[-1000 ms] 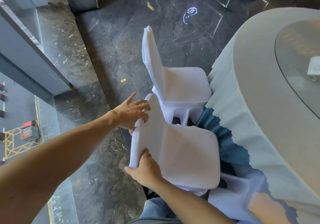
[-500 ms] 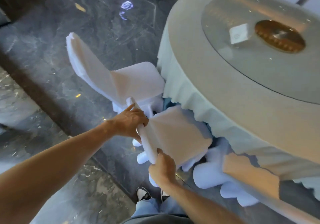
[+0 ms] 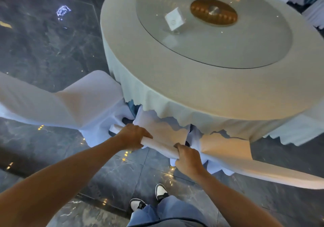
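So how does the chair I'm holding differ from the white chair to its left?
The held chair has both hands on the top edge of its back, left hand and right hand gripping it; nothing touches the left chair. The held chair's seat runs partly beneath the hem of the tablecloth, while the left chair's seat shows almost whole beside the cloth. Both wear white fabric covers.

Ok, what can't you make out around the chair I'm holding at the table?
Head view only:
- Seat front of the white fabric-covered chair: hidden under the pale scalloped tablecloth.
- Its legs: hidden by the cover.
- Fingertips of the right hand: curled behind the chair back.
- Marking on the small white cube: too small to read.
- Neighbouring white-covered chair: cut off by the left edge.
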Demonstrator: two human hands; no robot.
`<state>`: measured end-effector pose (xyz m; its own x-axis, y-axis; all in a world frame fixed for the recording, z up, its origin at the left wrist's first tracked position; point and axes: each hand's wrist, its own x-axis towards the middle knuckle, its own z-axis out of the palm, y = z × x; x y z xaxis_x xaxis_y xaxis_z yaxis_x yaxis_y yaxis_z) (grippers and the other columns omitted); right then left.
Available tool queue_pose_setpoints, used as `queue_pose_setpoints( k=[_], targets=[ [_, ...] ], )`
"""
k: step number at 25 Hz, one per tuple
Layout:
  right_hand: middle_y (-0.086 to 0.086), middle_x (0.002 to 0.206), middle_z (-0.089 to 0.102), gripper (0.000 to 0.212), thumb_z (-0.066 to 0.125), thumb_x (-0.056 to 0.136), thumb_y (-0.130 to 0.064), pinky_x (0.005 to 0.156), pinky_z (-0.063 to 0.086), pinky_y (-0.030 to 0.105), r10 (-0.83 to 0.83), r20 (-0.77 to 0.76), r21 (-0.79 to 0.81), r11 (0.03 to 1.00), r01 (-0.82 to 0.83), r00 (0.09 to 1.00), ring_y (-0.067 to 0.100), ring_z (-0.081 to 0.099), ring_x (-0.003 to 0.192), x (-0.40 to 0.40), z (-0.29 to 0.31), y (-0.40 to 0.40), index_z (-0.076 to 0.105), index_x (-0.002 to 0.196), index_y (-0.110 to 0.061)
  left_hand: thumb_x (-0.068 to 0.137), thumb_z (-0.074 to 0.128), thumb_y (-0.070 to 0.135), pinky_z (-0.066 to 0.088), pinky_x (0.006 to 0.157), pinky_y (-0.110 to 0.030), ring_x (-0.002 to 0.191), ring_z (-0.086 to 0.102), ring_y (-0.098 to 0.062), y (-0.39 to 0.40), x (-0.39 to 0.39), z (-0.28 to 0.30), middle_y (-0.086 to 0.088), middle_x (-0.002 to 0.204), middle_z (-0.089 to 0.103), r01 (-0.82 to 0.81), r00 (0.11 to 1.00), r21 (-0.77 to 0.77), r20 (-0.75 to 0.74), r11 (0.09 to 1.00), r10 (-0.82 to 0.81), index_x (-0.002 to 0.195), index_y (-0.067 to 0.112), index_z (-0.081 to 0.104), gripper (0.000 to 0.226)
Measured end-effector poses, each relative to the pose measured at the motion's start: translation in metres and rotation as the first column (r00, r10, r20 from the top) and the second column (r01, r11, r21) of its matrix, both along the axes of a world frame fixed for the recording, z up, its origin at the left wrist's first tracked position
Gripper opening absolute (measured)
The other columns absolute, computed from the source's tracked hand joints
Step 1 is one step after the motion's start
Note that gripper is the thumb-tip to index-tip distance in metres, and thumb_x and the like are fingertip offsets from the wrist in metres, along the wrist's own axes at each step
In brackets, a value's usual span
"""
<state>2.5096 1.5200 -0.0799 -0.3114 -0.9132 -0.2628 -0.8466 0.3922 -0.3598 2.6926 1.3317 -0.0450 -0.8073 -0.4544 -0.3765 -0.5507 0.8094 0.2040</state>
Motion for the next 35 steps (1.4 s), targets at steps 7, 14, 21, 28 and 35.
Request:
queue_pose_setpoints(
  k=[7, 14, 21, 28, 35],
  targets=[
    [0.001, 0.098, 0.074, 0.044, 0.070, 0.076, -0.017, 0.072, 0.052, 0.028, -0.009, 0.067, 0.012, 1.000, 0.008, 0.998, 0.025, 0.069, 0.087, -0.012, -0.007, 0.002, 0.066, 0.119, -0.025, 0.087, 0.055, 0.037, 0.046, 0.077, -0.029, 0.086, 0.062, -0.015, 0.012, -0.007, -0.001, 0.013, 0.101, 0.069, -0.050, 0.992, 0.006, 0.113, 0.999, 0.049, 0.124, 0.057, 0.055, 0.041],
    [0.006, 0.089, 0.074, 0.044, 0.061, 0.077, -0.013, 0.059, 0.032, 0.023, 0.029, -0.117, 0.078, 0.997, -0.020, 0.993, 0.030, 0.067, 0.078, -0.058, -0.003, 0.018, 0.068, 0.119, -0.024, 0.091, 0.045, 0.029, 0.039, 0.067, -0.030, 0.084, 0.063, -0.022, 0.050, -0.043, -0.004, 0.006, 0.088, 0.067, -0.097, 0.995, -0.002, 0.030, 0.995, 0.097, 0.117, 0.055, 0.059, 0.040],
    [0.002, 0.086, 0.073, 0.044, 0.061, 0.076, -0.018, 0.059, 0.040, 0.024, 0.100, -0.074, 0.151, 0.985, -0.088, 0.992, 0.026, 0.065, 0.075, -0.078, -0.005, 0.024, 0.066, 0.117, -0.032, 0.091, 0.050, 0.036, 0.040, 0.073, -0.030, 0.093, 0.064, -0.019, 0.053, -0.050, -0.008, 0.008, 0.104, 0.070, -0.110, 0.994, 0.036, 0.011, 0.993, 0.109, 0.124, 0.059, 0.053, 0.040],
    [-0.009, 0.099, 0.067, 0.052, 0.065, 0.071, -0.044, 0.072, 0.046, 0.031, 0.102, 0.404, 0.305, 0.922, -0.239, 0.909, 0.019, 0.063, 0.091, -0.053, 0.032, -0.024, 0.055, 0.122, -0.041, 0.084, 0.060, 0.030, 0.044, 0.072, -0.027, 0.095, 0.065, -0.017, 0.047, -0.037, 0.004, 0.013, 0.105, 0.070, -0.122, 0.992, 0.236, 0.010, 0.964, 0.123, 0.112, 0.050, 0.061, 0.034],
    [-0.001, 0.103, 0.061, 0.059, 0.077, 0.061, -0.058, 0.070, 0.045, 0.029, 0.236, 0.381, 0.684, 0.578, -0.445, 0.894, 0.018, 0.058, 0.087, -0.014, 0.060, -0.117, 0.057, 0.103, -0.022, 0.087, 0.064, 0.047, 0.041, 0.087, -0.024, 0.107, 0.056, -0.011, -0.019, 0.037, 0.011, 0.013, 0.115, 0.064, -0.175, 0.983, 0.310, 0.003, 0.934, 0.183, 0.123, 0.038, 0.063, 0.038]
  ],
)
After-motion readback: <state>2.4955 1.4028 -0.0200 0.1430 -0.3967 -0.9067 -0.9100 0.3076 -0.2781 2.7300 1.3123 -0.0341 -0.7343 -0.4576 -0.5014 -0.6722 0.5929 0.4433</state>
